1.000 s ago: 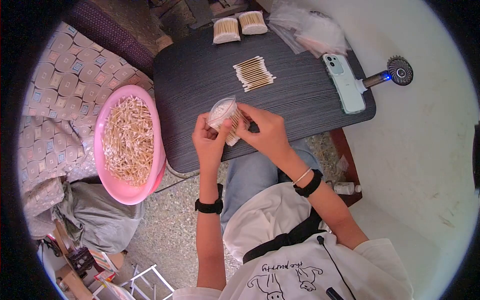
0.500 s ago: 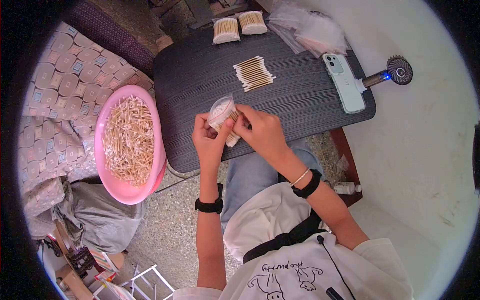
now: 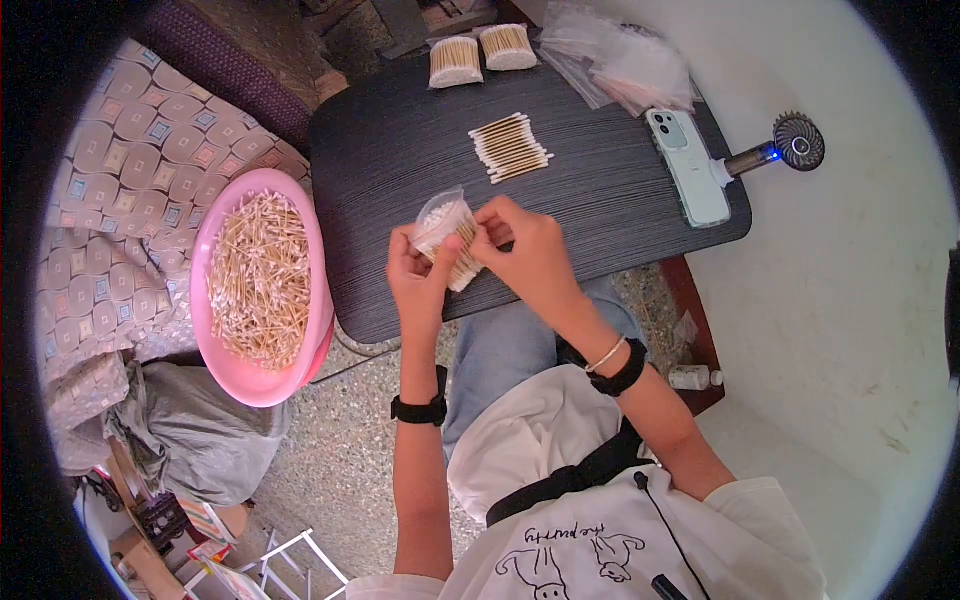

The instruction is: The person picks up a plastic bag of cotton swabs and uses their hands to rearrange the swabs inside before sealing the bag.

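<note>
A clear plastic bag of cotton swabs (image 3: 447, 232) is held tilted above the front part of the dark table. My left hand (image 3: 416, 278) grips its left side, thumb across the front. On the right edge of the bag, my right hand (image 3: 520, 248) pinches the plastic between thumb and fingers. White swab tips show at the bag's upper end. Beyond my hands, a flat row of loose cotton swabs (image 3: 511, 148) lies on the dark table (image 3: 390, 150).
Two filled swab bags (image 3: 456, 62) stand at the far edge. Empty clear bags (image 3: 640, 65), a phone (image 3: 690, 170) and a small fan (image 3: 798, 140) are on the right. A pink basin (image 3: 265, 385) heaped with loose swabs stands left of the table.
The bag has turned slightly between my hands, and its top strip has shifted. My right hand's fingers have moved a little along the bag's right edge.
</note>
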Demonstrator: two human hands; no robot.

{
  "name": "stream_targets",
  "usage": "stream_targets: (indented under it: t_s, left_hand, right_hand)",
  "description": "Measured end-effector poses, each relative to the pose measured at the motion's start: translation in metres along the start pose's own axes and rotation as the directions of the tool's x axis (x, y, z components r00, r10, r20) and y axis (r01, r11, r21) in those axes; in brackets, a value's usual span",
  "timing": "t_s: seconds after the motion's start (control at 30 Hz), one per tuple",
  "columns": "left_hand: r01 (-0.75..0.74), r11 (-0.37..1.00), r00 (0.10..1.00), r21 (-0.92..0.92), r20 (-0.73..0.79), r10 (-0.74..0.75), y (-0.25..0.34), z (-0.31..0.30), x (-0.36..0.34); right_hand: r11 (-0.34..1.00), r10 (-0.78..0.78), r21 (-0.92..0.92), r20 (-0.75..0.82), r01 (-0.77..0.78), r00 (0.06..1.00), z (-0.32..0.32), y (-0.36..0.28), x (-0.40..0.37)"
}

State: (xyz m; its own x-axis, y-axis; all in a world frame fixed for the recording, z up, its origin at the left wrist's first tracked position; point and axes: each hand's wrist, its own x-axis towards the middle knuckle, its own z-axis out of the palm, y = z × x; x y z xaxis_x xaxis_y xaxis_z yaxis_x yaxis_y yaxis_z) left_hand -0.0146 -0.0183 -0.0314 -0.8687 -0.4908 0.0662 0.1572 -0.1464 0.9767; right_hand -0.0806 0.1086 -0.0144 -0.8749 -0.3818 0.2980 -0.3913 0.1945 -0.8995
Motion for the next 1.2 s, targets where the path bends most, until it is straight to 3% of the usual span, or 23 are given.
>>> stream_targets:
  t_s: [0.07,0.17,0.27,0.37,0.5,0.67,0.77,0.97,1.1,1.2]
  left_hand:
    - [0.008,1.000,1.000,-0.023,-0.013,-0.009,0.002,0.001,0.002]
    - [0.007,1.000,1.000,-0.011,0.001,-0.007,-0.002,-0.001,0.003]
    - [0.004,1.000,1.000,0.006,0.018,-0.004,-0.003,-0.002,0.003]
    - [0.050,0.998,0.997,-0.026,0.052,-0.049,-0.004,-0.004,0.001]
    - [0.026,0.993,0.995,0.119,0.096,-0.037,-0.003,-0.006,0.002]
    - [0.013,0.999,0.996,-0.033,0.091,-0.010,-0.003,-0.001,0.003]
    - [-0.012,0.998,0.996,-0.060,0.088,0.017,-0.004,0.000,0.005]
    - [0.007,1.000,0.987,-0.022,0.160,-0.004,-0.005,-0.005,0.006]
    - [-0.045,0.999,0.988,0.001,0.149,0.044,0.002,0.005,0.005]
    - [0.015,0.999,0.998,0.039,0.055,-0.017,-0.003,-0.003,0.003]
  right_hand:
    - [0.985,0.031,0.166,0.061,-0.040,0.998,-0.005,0.001,0.002]
    - [0.958,0.126,0.236,0.169,-0.164,0.977,-0.017,-0.006,0.005]
    - [0.935,0.078,0.318,0.249,-0.157,0.965,-0.016,0.001,0.006]
    - [0.866,0.159,0.392,0.372,-0.310,0.914,-0.015,0.011,0.006]
    - [0.877,0.135,0.378,0.396,-0.295,0.908,-0.013,0.018,0.007]
    - [0.807,0.086,0.507,0.406,-0.302,0.910,-0.009,0.018,0.007]
    - [0.628,0.070,0.687,0.418,-0.365,0.906,0.001,0.012,0.002]
    - [0.765,0.046,0.584,0.369,-0.270,0.928,0.011,0.018,-0.004]
    - [0.755,0.044,0.601,0.353,-0.263,0.934,0.010,0.019,-0.004]
    - [0.714,0.059,0.629,0.386,-0.309,0.921,0.006,0.013,-0.004]
